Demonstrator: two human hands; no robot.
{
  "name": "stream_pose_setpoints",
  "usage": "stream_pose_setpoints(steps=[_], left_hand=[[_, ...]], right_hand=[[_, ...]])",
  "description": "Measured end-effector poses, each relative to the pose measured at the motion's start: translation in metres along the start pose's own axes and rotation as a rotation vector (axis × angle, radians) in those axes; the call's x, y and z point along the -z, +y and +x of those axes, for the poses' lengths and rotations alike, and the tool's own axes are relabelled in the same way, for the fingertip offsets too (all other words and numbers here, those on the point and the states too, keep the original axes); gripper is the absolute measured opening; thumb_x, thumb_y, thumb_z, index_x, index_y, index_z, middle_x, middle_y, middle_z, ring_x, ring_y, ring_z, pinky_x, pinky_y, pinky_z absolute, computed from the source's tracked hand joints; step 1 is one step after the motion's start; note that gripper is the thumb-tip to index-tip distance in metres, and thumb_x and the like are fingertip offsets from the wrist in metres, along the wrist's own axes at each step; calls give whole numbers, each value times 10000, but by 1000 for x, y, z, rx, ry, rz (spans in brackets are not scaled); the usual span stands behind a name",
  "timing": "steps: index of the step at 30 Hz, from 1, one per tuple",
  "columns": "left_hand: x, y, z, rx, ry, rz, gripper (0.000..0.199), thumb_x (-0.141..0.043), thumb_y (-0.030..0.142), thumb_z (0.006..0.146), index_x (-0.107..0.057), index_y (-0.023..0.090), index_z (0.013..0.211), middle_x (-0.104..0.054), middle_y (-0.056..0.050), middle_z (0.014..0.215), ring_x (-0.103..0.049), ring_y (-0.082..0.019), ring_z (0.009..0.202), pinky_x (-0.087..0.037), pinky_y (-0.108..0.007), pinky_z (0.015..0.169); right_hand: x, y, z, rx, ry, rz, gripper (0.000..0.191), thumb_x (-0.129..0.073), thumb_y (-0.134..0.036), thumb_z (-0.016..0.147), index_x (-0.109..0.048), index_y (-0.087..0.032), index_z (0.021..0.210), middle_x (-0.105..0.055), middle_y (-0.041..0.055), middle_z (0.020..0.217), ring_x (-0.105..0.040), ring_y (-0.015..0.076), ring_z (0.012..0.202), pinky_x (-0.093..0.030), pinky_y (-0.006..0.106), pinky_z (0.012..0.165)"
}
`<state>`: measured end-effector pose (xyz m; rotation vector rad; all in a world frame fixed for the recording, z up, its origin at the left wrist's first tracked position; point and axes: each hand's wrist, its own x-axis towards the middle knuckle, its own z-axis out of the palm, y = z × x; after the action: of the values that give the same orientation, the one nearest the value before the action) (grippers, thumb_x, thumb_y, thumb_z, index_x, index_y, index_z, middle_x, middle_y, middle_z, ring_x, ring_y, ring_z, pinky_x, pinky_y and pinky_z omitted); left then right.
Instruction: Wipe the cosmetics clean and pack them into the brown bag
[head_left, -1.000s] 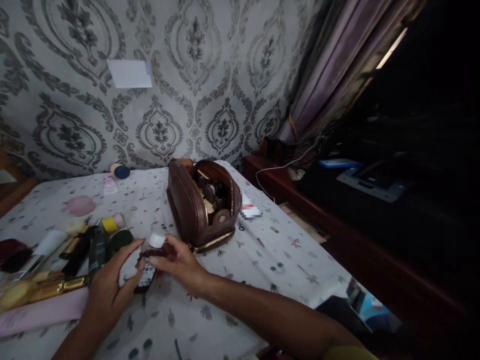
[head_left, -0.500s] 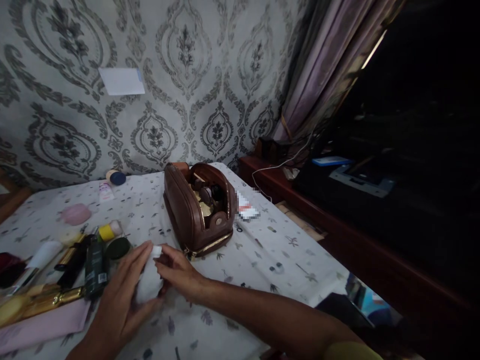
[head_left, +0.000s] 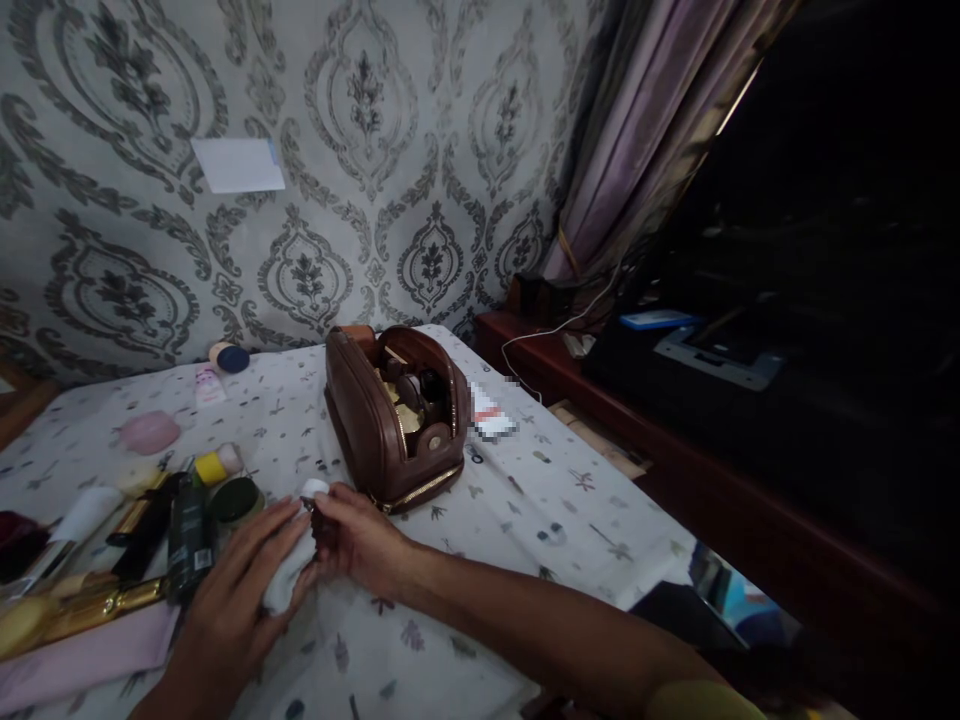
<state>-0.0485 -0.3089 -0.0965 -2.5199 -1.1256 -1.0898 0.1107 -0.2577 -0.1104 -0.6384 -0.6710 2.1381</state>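
Observation:
A small white bottle (head_left: 291, 575) with a white cap (head_left: 313, 488) is held between both my hands, leaning slightly. My left hand (head_left: 240, 580) wraps round its body from the left. On the other side, my right hand (head_left: 364, 535) grips near the neck, its thumb at the cap. A dark brown patch shows at the right fingers; what it is I cannot make out. Just beyond the hands stands a brown cosmetic bag (head_left: 360, 430), its top unzipped, with several bottles and gold items inside. Beside my left hand lie a dark green bottle (head_left: 189, 535) and a dark-lidded jar (head_left: 237, 500).
Several cosmetics crowd the left of the patterned cloth (head_left: 517, 570), among them a pink tube (head_left: 97, 655), a gold tube (head_left: 112, 608) and a yellow-banded bottle (head_left: 214, 465). A pink item (head_left: 150, 432) lies farther back. Dark red furniture (head_left: 720, 500) borders the right side.
The white bottle has tilted a little more, and its cap shows more clearly. My right fingers have shifted up round its neck. The bag and other cosmetics stay where they were.

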Motion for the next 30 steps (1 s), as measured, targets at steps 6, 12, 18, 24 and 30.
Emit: stream_pose_setpoints(steps=[6,12,18,24,30], left_hand=[[8,-1,4,213,80,-169,283,-555,231,921,-637,228,1192,-692,-44,1171,-664,-179,1061,-496,-259,989],[13,-3,7,692,119,-356,347,-568,485,874,-727,204,1002,-750,-43,1021,-700,-212,931,-559,-276,846],[11,-6,4,1071,221,-416,503,-608,626,793,-694,176,1000,-682,-8,778,-621,-188,709,-507,-252,611],[14,-13,8,1008,191,-315,471,-544,651,821,-672,201,880,-577,29,640,-534,-154,616,-445,-233,571],[15,-14,9,952,123,-289,502,-487,686,821,-639,209,851,-605,18,662,-557,-173,629,-464,-247,568]], right_hand=[[1,1,0,10,-21,4,628,-878,-599,521,-541,-197,866,-614,-78,638,-499,67,474,-464,225,480],[2,5,1,47,-5,27,614,-893,-555,534,-588,-179,911,-655,-54,702,-567,64,522,-440,187,473],[1,3,-2,21,-74,23,639,-948,-450,471,-574,-169,905,-655,-60,730,-589,57,523,-515,201,516],[-3,4,-4,104,-58,-84,642,-926,-485,481,-492,-194,853,-615,-70,754,-592,69,531,-530,232,529],[-12,3,-21,405,-84,-408,488,-809,-517,664,-458,-222,832,-539,-64,737,-516,89,592,-472,231,558]])
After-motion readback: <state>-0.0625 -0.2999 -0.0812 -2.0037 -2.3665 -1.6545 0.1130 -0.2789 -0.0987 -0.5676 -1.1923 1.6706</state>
